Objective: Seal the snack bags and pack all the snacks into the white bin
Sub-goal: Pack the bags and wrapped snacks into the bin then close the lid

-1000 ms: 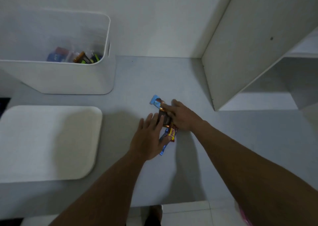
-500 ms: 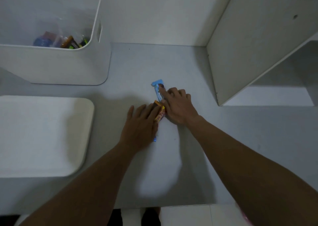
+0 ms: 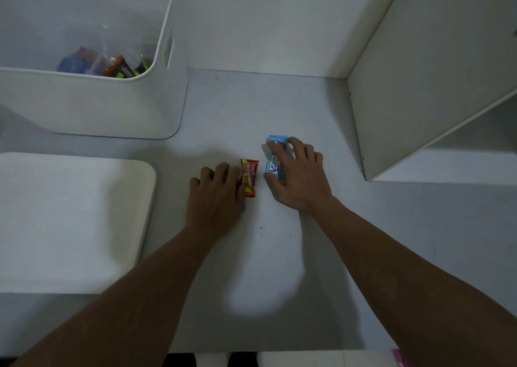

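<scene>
My left hand [image 3: 216, 196] lay curled beside the red-and-yellow wrapped snack bar [image 3: 249, 177] on the grey worktop [image 3: 251, 109]; something blue possibly sat beneath it. My right hand [image 3: 298, 175] pinched the light-blue wrapped snack bar [image 3: 275, 154]. The white plastic bin [image 3: 117, 106] stood at ten o'clock. Slick wrappers could slip mid-carry.

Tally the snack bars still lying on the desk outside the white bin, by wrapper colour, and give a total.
Red and yellow wrapper: 1, the red-yellow bar at the left hand
Blue wrapper: 1, the blue bar under the right hand
Total: 2
A blue sliver under the left hand may be another.
</scene>
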`<state>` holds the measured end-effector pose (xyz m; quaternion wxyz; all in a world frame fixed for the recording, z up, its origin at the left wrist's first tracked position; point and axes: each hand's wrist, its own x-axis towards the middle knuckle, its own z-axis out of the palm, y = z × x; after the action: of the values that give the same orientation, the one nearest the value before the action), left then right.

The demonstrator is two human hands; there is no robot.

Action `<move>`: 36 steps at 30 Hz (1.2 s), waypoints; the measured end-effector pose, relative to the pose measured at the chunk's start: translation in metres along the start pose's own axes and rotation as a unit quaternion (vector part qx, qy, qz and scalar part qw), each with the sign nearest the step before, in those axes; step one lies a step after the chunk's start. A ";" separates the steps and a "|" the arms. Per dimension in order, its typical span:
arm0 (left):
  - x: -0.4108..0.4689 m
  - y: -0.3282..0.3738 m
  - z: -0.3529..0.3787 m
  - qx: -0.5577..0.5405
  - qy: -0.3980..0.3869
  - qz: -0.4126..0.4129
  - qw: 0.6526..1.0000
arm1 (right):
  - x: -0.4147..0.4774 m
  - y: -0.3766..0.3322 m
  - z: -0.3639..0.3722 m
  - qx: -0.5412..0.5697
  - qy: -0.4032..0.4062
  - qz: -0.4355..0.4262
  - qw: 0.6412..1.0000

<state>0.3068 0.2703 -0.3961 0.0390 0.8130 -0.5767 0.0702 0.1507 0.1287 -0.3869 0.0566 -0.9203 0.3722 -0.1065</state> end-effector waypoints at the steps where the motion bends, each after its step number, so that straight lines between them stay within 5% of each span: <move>1: 0.000 -0.002 0.001 0.005 -0.003 0.002 1.000 | 0.000 0.002 0.003 -0.015 -0.008 -0.009 1.000; 11: 0.003 -0.009 0.004 -0.035 0.037 -0.002 0.999 | 0.000 -0.004 0.011 0.007 0.042 0.074 0.996; 19: 0.016 0.011 0.002 -0.038 0.033 -0.088 0.995 | 0.001 -0.015 0.002 0.014 0.011 0.132 0.991; 27: 0.013 -0.015 0.001 -0.146 0.003 0.033 0.989 | 0.008 -0.032 -0.028 0.059 -0.038 0.205 0.976; 36: 0.050 -0.079 -0.112 -0.187 0.090 0.082 0.975 | 0.078 -0.098 -0.124 0.069 0.076 0.188 0.977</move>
<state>0.3902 0.2665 -0.2759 0.2368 0.7316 -0.6382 0.0370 0.2419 0.1409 -0.2369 0.1104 -0.8168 0.5338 -0.1891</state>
